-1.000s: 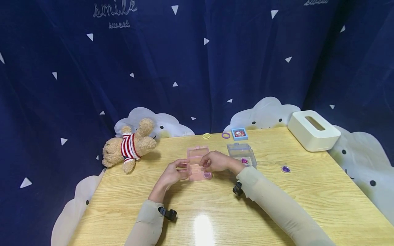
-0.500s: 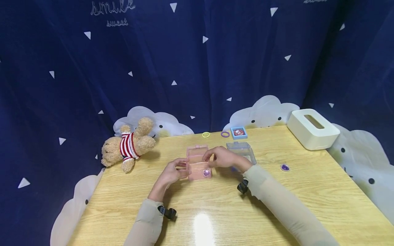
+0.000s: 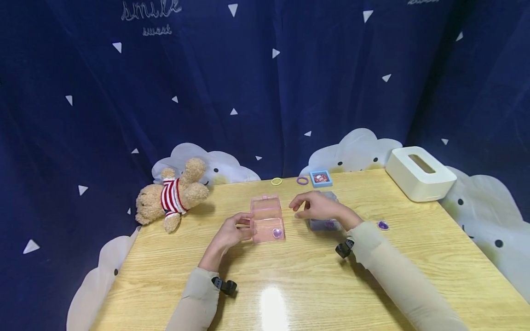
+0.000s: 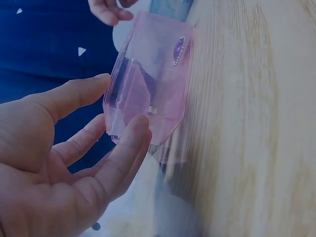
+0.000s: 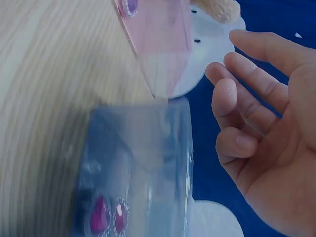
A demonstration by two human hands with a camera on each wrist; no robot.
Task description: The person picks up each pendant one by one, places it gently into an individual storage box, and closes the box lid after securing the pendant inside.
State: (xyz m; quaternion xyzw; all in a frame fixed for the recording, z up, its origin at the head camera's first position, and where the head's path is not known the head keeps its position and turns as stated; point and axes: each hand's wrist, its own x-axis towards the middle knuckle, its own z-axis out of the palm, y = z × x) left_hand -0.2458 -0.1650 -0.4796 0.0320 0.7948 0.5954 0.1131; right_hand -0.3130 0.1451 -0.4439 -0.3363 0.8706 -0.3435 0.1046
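Note:
A pink see-through plastic box (image 3: 265, 225) stands with its lid raised, a purple heart-shaped gem (image 3: 277, 233) with a beaded rim at its right front. My left hand (image 3: 232, 231) holds the box by its left side; in the left wrist view the thumb meets one edge while other fingers lie against the end. To the right, my right hand (image 3: 316, 205) hovers with loosely bent fingers and nothing in them. It partly covers a blue-grey see-through box (image 3: 320, 225) in the head view. A magenta gem (image 5: 99, 216) shows through that box's wall.
Another purple heart gem (image 3: 383, 225) lies on the table to the right. Behind the boxes are a yellow ring (image 3: 276, 181), a purple ring (image 3: 302, 180) and a small blue-framed square (image 3: 320, 179). A teddy bear (image 3: 171, 195) lies left; a white tissue box (image 3: 420, 174) stands back right.
My right hand has drawn away from the pink box to the right, over the blue-grey box. The purple gem stays in the pink box. The left hand has held still.

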